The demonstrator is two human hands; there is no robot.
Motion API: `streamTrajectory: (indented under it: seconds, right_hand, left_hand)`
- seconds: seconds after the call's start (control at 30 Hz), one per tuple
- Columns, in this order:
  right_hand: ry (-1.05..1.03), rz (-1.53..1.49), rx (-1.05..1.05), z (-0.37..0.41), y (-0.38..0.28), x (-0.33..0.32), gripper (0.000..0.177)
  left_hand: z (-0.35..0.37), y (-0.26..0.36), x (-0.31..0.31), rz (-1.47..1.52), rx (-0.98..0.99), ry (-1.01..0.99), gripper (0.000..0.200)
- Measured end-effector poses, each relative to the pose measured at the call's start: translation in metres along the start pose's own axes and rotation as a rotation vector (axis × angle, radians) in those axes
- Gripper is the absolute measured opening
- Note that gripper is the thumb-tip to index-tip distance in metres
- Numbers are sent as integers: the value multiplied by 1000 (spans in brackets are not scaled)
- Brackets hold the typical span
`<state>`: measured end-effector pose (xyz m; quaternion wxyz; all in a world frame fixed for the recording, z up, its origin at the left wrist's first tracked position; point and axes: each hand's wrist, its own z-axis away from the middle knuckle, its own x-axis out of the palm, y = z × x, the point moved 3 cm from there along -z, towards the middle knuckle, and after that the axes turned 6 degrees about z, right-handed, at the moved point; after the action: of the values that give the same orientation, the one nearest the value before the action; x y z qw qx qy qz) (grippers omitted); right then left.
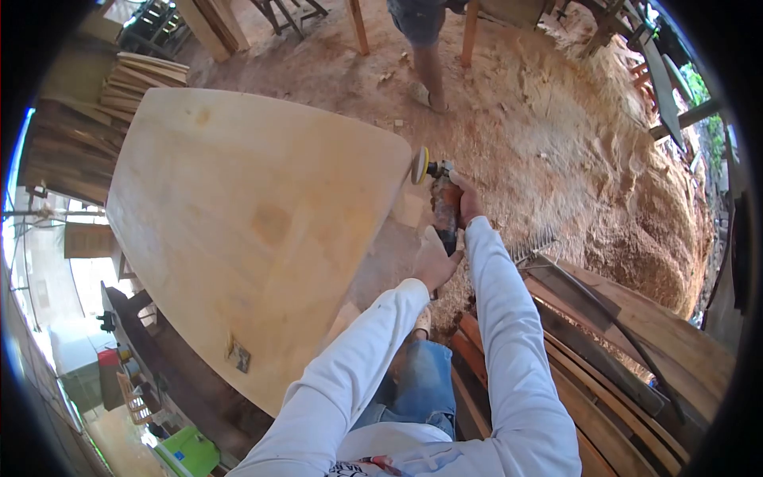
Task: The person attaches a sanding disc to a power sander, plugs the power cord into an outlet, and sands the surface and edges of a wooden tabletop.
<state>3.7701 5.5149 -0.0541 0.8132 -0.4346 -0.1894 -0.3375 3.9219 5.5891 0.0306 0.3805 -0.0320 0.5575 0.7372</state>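
Both of my hands are wrapped round an angle grinder (447, 208) fitted with a yellow-backed sanding disc (420, 165). My right hand (467, 195) grips the body near its head, while my left hand (435, 261) holds the rear end. The disc stands on edge right at the rounded far-right corner of a large pale wooden tabletop (262, 199). A small worn piece, perhaps sandpaper (238, 354), lies on the near part of the tabletop.
A person's leg (427, 67) stands beyond the tabletop on a sawdust-covered floor (540, 119). Long boards (620, 381) lie at my right, by a sawdust mound (636, 230). Stacked planks (143, 79) are at the far left; a green container (191, 451) is at lower left.
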Motion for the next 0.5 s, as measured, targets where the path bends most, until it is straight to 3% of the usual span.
streamTrajectory:
  seconds: [0.1,0.2,0.33,0.5]
  right_hand:
    - [-3,80,27,-18,-21,-11,48]
    - [-56,188,39,-19,-48,-9,47]
    - [-75,225,85,-33,-61,-8,46]
    - [-73,273,109,-30,-64,-9,43]
  left_hand:
    - [-18,4,18,148,-86,-96,77]
    - [-28,31,22,144,-47,-5,66]
    - [-37,48,27,158,-109,-50,69]
    - [-35,53,34,270,-29,24,69]
